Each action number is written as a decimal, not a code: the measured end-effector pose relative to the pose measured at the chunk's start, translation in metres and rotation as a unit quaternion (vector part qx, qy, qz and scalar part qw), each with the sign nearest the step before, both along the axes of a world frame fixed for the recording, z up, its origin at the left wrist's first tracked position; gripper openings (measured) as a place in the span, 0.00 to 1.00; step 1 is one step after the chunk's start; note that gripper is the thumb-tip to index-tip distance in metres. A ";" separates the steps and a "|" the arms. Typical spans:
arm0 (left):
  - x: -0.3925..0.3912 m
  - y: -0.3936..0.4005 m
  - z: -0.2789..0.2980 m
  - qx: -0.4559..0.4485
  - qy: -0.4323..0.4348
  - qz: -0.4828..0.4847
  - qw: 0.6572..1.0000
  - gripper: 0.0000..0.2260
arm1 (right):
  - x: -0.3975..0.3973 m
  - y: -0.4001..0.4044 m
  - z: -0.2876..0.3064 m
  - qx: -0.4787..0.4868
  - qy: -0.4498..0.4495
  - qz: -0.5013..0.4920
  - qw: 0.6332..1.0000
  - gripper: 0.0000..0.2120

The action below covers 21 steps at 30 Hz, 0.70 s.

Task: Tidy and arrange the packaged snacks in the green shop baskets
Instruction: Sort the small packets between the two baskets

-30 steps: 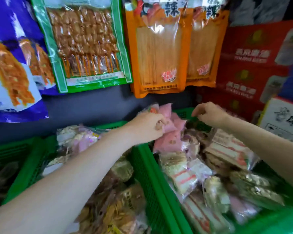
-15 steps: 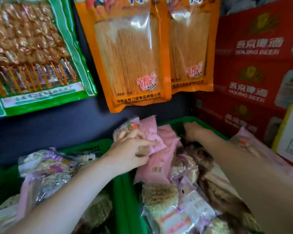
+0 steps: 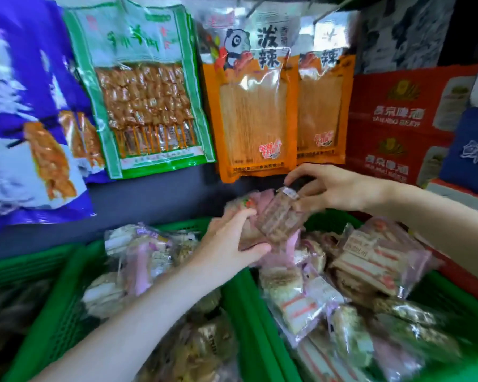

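Above the back edge of the right basket (image 3: pixel 262 321), my two hands meet over a clear brown snack pack (image 3: pixel 278 220). My right hand (image 3: pixel 334 188) pinches its top end, thumb and fingers curled onto the labelled edge, and the pack tilts down toward my left. My left hand (image 3: pixel 226 241) grips a bunch of pink packets (image 3: pixel 265 197) from below, thumb across the front, and the brown pack lies against that bunch. Below them the right basket is heaped with clear bags of layered cakes (image 3: pixel 370 257) and pale puffed bars (image 3: pixel 284 285), some lying flat, some on edge. My left forearm crosses the middle basket (image 3: pixel 66 299), which holds more clear-wrapped snacks (image 3: pixel 144 252). A third green basket (image 3: pixel 25 266) sits at far left, its contents too dark to tell. On the wall behind hang a purple bag (image 3: pixel 25 106), a green-bordered skewer pack (image 3: pixel 146 95) and two orange bags (image 3: pixel 254 106). Red beer cartons (image 3: pixel 398 119) are stacked at right.
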<state>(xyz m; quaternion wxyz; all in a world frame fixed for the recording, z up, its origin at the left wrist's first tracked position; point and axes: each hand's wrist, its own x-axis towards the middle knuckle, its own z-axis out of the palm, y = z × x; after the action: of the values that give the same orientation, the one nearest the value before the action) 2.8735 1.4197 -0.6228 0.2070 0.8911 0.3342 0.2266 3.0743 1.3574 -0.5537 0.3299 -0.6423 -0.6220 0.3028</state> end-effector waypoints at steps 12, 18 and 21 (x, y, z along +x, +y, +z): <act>-0.304 0.010 -0.006 -0.223 -0.203 0.333 0.893 0.06 | -0.254 0.054 -0.041 0.070 -0.278 0.166 0.944 0.19; -0.373 0.002 -0.020 -0.174 -0.166 0.538 0.808 0.20 | -0.324 0.058 -0.064 0.068 -0.396 0.251 0.881 0.26; -0.358 0.001 -0.003 -0.091 -0.126 0.552 0.819 0.23 | -0.323 0.059 -0.067 0.071 -0.408 0.258 0.873 0.24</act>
<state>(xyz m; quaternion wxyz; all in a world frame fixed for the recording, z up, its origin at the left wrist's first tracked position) 2.5156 1.4208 -0.6261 0.1677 0.4975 0.7604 0.3822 2.7516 1.4161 -0.6209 0.0014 -0.5007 -0.8646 0.0428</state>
